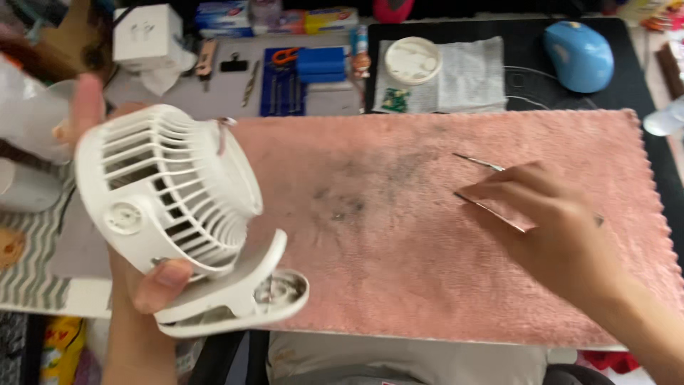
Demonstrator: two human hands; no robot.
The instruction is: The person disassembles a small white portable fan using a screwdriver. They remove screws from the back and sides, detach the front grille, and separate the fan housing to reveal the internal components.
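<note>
My left hand (pixel 146 285) grips a small white clip-on fan (pixel 171 207) with a slotted grille, held up at the left above the edge of a pink towel (pixel 399 242). Its clamp base points down and to the right. My right hand (pixel 552 221) lies on the right side of the towel, fingers flat over a thin metal tool (pixel 479 162) whose tip sticks out to the left. Whether the fingers grip the tool I cannot tell. The towel's middle carries a dark dirty smear.
Behind the towel lie a round white fan part (pixel 413 60) on a white cloth (pixel 470 71), a small green circuit board (pixel 394 100), a blue tool set (pixel 303 75), a white box (pixel 147 34) and a blue mouse (pixel 578 55) on a black mat.
</note>
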